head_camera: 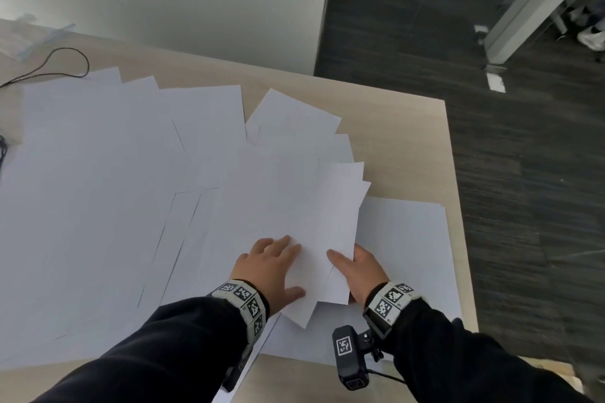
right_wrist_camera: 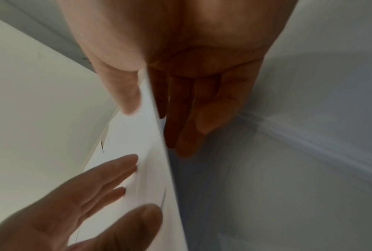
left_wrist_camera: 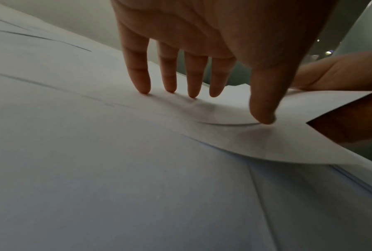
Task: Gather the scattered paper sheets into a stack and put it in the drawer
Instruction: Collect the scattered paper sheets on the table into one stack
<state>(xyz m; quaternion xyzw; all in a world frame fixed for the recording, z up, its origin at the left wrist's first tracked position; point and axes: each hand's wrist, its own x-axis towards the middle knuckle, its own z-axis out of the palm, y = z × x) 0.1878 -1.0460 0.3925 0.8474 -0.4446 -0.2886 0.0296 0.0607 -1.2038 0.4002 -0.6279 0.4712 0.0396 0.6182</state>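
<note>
Loose white paper sheets (head_camera: pixel 108 193) fanned over a pale wood-grain table (head_camera: pixel 386 114), both hands at the near right corner.

Thin black cable (head_camera: pixel 59 64) loops at the far left beside the sheets; dark carpet floor (head_camera: pixel 523 173) beyond the table's right edge. Left hand (head_camera: pixel 273 267) lies flat, straight fingers (left_wrist_camera: pixel 137 74) pressing a fanned bundle of sheets (head_camera: pixel 294 199). Right hand (head_camera: pixel 363 271) pinches that bundle's right edge, thumb above, fingers (right_wrist_camera: pixel 193 122) beneath, lifting it off flat sheets below.
</note>
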